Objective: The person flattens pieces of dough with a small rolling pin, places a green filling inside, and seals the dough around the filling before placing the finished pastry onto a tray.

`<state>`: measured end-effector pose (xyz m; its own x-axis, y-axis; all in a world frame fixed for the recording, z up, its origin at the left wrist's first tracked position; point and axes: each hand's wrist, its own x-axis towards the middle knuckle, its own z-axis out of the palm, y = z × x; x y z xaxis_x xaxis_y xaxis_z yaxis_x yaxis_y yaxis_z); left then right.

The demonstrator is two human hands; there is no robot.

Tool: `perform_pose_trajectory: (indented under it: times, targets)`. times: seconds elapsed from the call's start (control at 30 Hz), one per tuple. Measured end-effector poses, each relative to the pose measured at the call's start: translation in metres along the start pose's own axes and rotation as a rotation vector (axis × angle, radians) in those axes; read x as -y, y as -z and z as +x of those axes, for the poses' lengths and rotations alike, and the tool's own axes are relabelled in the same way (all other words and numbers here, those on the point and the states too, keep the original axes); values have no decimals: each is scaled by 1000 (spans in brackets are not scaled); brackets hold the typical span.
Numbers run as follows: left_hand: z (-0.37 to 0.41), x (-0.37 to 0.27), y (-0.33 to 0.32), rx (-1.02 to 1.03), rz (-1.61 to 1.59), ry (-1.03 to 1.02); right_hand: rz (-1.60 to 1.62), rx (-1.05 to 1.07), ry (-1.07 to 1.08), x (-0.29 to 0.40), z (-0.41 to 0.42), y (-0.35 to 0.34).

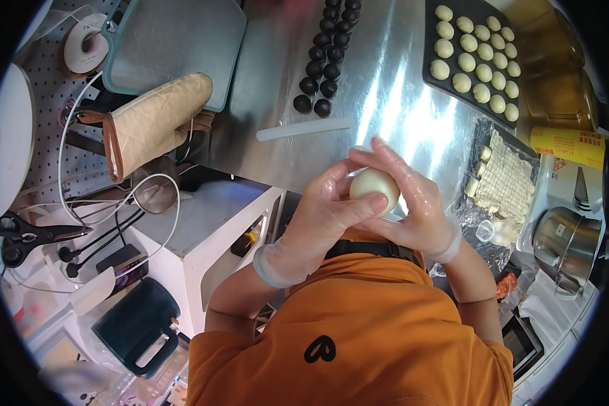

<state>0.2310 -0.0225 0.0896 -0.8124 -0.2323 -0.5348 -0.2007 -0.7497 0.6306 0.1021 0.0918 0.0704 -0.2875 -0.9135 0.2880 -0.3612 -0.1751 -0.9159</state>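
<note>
A smooth, pale round ball of dough (373, 188) is held between my two hands, in front of my waist. My left hand (320, 218), in a clear disposable glove, cups it from the left with the thumb across its near side. My right hand (417, 205), gloved the same way and shiny, curves around its right and far side. Beyond them, a white rolling pin (304, 129) lies on the steel worktop (264, 162). Two rows of dark round filling balls (330, 71) run away from it. At the far right, a black baking tray (429, 76) bears several pale dough balls (467, 62).
Plastic film (454, 203) and a cloth-like checked sheet (507, 177) over dough pieces lie right of me. A steel pot (563, 248) stands beyond. On the left are a quilted oven mitt (157, 116), a board (177, 45), black scissors (35, 233), cables and a dark mug (137, 325).
</note>
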Motion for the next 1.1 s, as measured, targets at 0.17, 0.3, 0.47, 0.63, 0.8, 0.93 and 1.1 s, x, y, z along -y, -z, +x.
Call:
perform_pose_trajectory:
  times: [0.17,0.3,0.47,0.63,0.8,0.93,1.1]
  targets:
    - [4,12,2,28,-71,-101,-200,-133,38,-2,-5,-14]
    - [2,11,-2,-34,-101,-75,-152,-158,-5,2,-3,-18]
    - [5,8,8,27,27,-29,-52,-33,-29,-6,-5,-5]
    - [9,19,4,-13,-172,-82,-210,-160,7,-9,-12,-18]
    - [10,7,8,63,-37,28,157,88,-184,-4,-6,8]
    - [13,8,9,71,-55,27,-4,92,-129,-6,-4,12]
    - [13,20,5,26,-72,-61,-154,-38,26,-10,-2,9]
